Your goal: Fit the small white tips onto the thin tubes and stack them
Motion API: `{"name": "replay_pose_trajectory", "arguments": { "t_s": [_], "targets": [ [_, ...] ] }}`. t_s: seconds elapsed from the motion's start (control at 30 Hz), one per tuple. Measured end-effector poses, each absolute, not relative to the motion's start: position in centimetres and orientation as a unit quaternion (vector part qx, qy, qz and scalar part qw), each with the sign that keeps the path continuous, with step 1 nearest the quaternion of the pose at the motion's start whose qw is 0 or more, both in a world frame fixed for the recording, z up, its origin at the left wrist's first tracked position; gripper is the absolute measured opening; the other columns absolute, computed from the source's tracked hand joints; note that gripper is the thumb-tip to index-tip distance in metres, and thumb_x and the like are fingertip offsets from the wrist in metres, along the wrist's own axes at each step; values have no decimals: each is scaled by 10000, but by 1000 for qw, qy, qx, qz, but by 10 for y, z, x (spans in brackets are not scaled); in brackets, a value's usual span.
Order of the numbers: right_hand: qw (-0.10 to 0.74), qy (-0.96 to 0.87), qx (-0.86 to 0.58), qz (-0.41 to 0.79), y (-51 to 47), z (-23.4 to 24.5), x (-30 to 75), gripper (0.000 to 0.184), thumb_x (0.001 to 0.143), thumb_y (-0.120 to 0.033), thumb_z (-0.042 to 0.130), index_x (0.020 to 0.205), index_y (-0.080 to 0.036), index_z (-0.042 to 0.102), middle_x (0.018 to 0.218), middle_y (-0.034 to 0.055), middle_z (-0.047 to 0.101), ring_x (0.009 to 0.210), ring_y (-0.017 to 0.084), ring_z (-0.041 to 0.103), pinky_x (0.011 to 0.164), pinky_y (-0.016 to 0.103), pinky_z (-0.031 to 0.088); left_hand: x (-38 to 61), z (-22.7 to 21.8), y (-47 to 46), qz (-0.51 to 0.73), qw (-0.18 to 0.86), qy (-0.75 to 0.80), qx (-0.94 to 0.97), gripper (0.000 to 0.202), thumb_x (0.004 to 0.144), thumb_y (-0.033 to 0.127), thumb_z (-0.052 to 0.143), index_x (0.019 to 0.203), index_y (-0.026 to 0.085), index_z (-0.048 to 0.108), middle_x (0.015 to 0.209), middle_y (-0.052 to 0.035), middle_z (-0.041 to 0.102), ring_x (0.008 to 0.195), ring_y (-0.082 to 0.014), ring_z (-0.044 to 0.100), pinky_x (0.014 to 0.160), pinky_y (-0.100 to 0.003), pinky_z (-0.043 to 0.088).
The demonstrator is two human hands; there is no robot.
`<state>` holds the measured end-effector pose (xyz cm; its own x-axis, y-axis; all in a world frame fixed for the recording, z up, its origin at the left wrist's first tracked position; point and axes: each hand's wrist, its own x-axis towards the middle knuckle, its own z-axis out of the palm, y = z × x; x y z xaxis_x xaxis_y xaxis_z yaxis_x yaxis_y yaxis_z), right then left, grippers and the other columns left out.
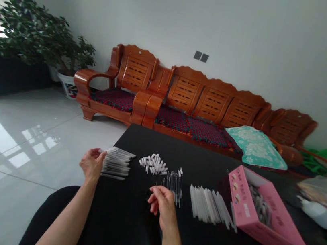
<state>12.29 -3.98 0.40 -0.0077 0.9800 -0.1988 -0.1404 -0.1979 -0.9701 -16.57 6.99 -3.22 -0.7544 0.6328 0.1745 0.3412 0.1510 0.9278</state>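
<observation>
My left hand (92,164) is at the left end of a row of clear tubes with dark tips (116,164), its thumb and fingers closed around the end of the topmost tube. Over the table's middle, my right hand (163,207) hangs with fingers loosely bent and apart; I see nothing in it. Just beyond it lies a bundle of thin dark refills (174,185), with a white piece at its top end. A pile of small white caps (153,164) sits between the two groups. Right of the refills is a row of whitish empty-looking tubes (209,205).
A pink cardboard box (276,231) with greyish contents stands on the black table (125,222) at right. Behind it are plastic bags (322,191) and a white bottle-like thing (322,214). A wooden sofa (186,89) with a turquoise pillow (255,147) lines the wall.
</observation>
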Motion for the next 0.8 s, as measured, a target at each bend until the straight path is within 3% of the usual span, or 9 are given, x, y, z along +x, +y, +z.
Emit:
{"name": "replay_pose_trajectory", "arguments": {
  "t_s": [0.2,0.33,0.43,0.5,0.6,0.67,0.8],
  "targets": [
    [496,-402,-514,573,-39,-1,131,381,774,-485,610,858,-114,642,558,17,641,316,62,477,277,143,210,-172,-42,68,454,58,812,362,409,671,503,605,906,179,694,753,-59,642,824,-265,615,841,-403,450],
    [489,-402,-539,556,-38,-7,142,381,758,-486,603,839,-117,643,535,13,634,302,68,465,271,150,193,-179,-55,69,429,84,824,359,429,650,545,603,858,184,703,665,-48,606,784,-285,594,812,-423,456],
    [485,-414,-595,489,-36,-13,164,342,773,-456,571,827,-126,644,535,11,628,304,75,452,285,163,201,-185,-64,73,426,128,824,351,435,638,563,614,841,188,703,603,-40,595,725,-293,599,783,-435,463],
    [466,-426,-667,395,-36,-15,185,286,789,-405,546,810,-139,649,513,5,608,321,97,461,317,189,267,-187,-68,75,428,140,821,351,419,644,562,618,830,196,699,579,-40,592,705,-301,600,782,-447,459],
    [346,-494,-783,153,-37,-15,218,176,813,-267,524,747,-177,660,632,65,669,550,177,617,495,249,412,-186,-67,74,426,146,820,352,360,657,525,629,800,201,693,543,-38,573,709,-315,598,792,-467,454],
    [222,-487,-844,38,-39,-12,234,161,834,-225,518,797,-185,670,752,118,702,711,231,665,582,285,424,-183,-61,71,432,127,820,353,339,677,492,623,827,196,696,555,-36,570,748,-319,599,808,-469,453],
    [82,-466,-881,2,-39,-9,247,150,847,-235,540,911,-180,663,834,149,716,794,272,684,603,306,419,-164,-36,59,497,4,784,373,340,762,411,561,989,189,681,721,-46,609,905,-288,585,874,-428,440]
  ]
}}
